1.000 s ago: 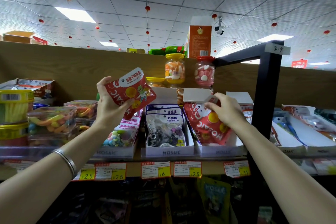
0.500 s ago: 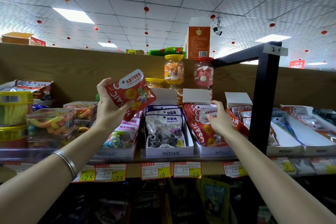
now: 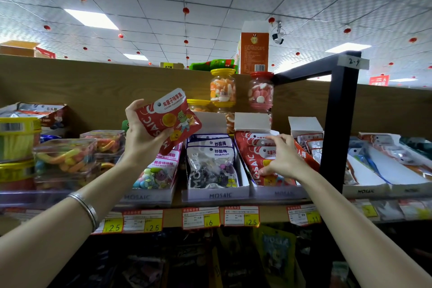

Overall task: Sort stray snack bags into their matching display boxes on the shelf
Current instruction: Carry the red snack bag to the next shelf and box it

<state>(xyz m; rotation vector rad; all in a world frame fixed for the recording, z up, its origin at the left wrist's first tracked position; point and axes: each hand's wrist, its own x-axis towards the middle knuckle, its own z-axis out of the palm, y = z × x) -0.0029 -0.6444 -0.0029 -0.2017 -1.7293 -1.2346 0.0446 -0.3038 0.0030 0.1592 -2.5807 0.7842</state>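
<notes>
Head view: left hand [image 3: 142,138] grips a red cherry-plum bag [image 3: 168,119] above the shelf; right hand [image 3: 281,156], fingers spread, steadies matching bags in the red-bag box [image 3: 280,192]. Slide it in upright behind those.

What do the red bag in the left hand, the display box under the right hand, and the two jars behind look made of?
Red bag: glossy plastic film, judging by its sheen and creases. Display box: white printed cardboard, with a matte folded flap. Jars: clear, probably plastic, since the sweets show through; the coloured lids look plastic.
</notes>
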